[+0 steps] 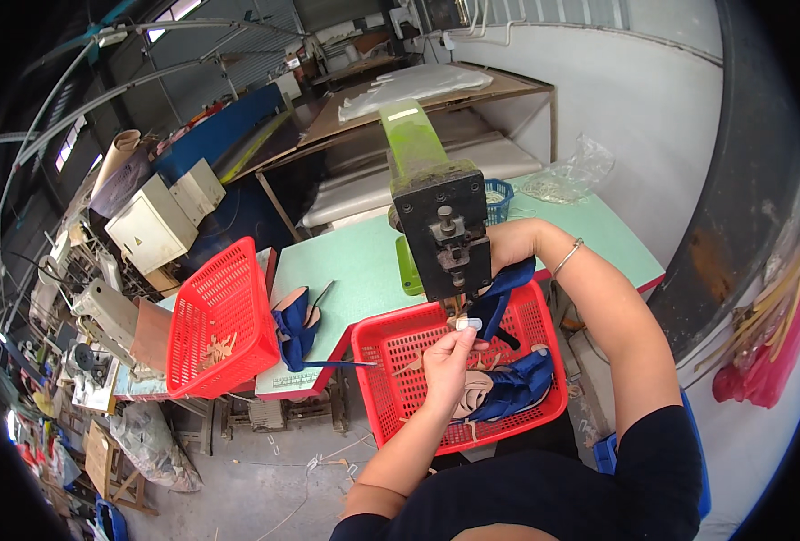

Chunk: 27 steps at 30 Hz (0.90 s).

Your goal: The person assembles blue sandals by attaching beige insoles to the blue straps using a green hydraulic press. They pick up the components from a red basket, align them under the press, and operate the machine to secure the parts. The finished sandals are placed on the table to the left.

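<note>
Workshop all around, with a grey floor point(278, 460) toward seven o'clock, a white wall point(616, 86) toward one and two, and a mint-green table point(337, 266) across the middle. From the head view, at twelve o'clock, a green-armed machine point(438, 225) with a black front plate, reaching down close to the centre.

Just below centre, toward five o'clock, left hand point(448, 368) with thumb and finger pinched on a small white piece point(468, 324), right under the machine's needle area. Toward two o'clock, right hand point(512, 240) half behind the black plate, close to a dark blue strap piece point(511, 278); fingers hidden, so cannot tell whether gripping or loose. Strap piece slanting down from there toward the pinched fingertips, above a basket.

Now containers. At five o'clock, a red near basket point(384, 417), holding blue shoe parts point(524, 383) with beige insoles and thin beige strips. At eight to nine o'clock, a red far basket point(224, 298), tilted, with a few beige scraps point(217, 350) inside. Beside it, toward eight, blue sandals point(297, 326) on the table. At two o'clock, a small blue basket point(499, 209) with pale contents, then a clear plastic bag point(564, 176).

As for markings: a yellow triangle point(138, 241) on a white cabinet point(152, 221) toward nine to ten, a white label point(402, 114) on the green arm, and a ruled strip point(293, 380) between seven and eight, too fine to read.
</note>
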Tool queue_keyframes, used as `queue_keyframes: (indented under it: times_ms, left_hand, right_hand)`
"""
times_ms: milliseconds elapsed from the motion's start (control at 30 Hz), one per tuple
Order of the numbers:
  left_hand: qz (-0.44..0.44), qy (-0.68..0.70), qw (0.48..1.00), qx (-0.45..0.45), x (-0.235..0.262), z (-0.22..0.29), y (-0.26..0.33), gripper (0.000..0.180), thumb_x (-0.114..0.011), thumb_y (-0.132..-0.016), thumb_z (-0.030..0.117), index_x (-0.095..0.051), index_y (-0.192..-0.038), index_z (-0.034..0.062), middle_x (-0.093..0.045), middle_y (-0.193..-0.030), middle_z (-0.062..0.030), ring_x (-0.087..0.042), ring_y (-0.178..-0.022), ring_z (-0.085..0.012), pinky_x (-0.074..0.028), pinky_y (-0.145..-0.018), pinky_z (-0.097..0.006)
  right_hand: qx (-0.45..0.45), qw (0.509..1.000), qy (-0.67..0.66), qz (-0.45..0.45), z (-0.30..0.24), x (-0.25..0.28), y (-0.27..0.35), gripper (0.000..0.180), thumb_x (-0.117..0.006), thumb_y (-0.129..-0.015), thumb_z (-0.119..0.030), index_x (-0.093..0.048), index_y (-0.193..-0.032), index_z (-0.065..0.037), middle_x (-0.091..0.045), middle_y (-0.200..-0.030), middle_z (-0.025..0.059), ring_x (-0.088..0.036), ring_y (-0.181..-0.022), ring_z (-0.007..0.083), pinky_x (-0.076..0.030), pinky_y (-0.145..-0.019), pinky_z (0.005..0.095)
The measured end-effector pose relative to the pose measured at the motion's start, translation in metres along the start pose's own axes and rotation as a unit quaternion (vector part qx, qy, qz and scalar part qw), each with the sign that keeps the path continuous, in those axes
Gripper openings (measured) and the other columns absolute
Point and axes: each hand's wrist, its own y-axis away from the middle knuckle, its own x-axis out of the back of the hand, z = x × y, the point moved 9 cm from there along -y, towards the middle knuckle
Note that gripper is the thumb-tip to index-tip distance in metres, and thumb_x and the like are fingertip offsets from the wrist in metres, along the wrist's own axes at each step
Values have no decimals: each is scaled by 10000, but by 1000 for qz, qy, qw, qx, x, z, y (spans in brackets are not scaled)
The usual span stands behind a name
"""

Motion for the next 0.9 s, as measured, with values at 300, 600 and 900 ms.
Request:
queue_keyframes:
  times_ms: [300,600,900]
  left_hand:
    - [2,16,1000,5,-2,-2,-2,206,-568,-884,201,-615,-851,3,-639,-766,-94,-635,-703,-163,-508,-672,-282]
    - [9,53,999,-1,4,0,-2,219,-585,-875,228,-640,-865,17,-648,-743,-55,-601,-679,-97,-439,-626,-221]
    - [55,142,986,-70,30,23,-13,168,-551,-892,208,-592,-882,46,-610,-831,-32,-563,-767,-90,-446,-682,-233]
  right_hand:
    - [-10,999,35,2,7,6,-8,190,-660,-704,-113,-663,-824,34,-649,-713,10,-568,-590,80,-449,-532,228]
    - [55,997,21,45,18,10,-25,173,-636,-649,-59,-657,-787,42,-641,-682,30,-560,-580,98,-448,-526,250]
    - [30,979,-103,174,2,-18,34,157,-667,-742,-113,-644,-863,-15,-621,-750,-12,-523,-696,52,-439,-655,231]
